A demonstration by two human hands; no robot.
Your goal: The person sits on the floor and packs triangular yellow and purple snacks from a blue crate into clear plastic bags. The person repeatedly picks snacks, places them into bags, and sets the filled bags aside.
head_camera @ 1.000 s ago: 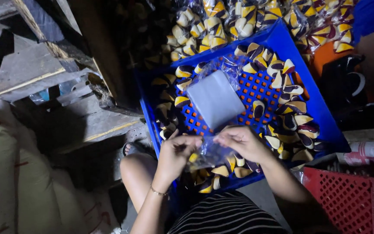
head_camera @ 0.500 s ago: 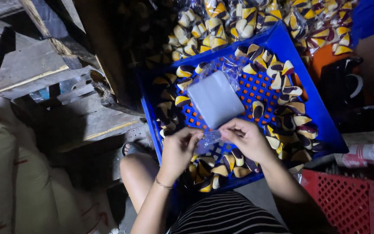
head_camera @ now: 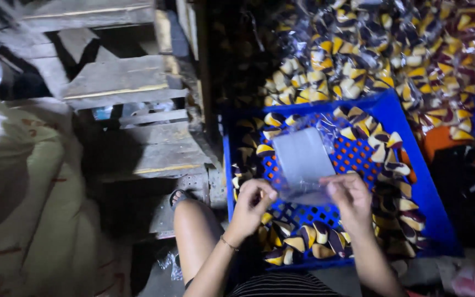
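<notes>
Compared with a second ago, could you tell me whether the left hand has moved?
Yes. The left hand has drifted up the blue crate, now pinching the clear plastic bag at its lower edge, opposite the right hand.

A pile of bagged sweets (head_camera: 391,49) is lying beyond the far rim, filling the top right. Weathered wooden planks (head_camera: 122,82) are stacking up at top left, one resting on another. A pale sack (head_camera: 17,187) with red markings is slumping at the left edge. Something orange (head_camera: 438,140) is showing just right of the crate.
</notes>
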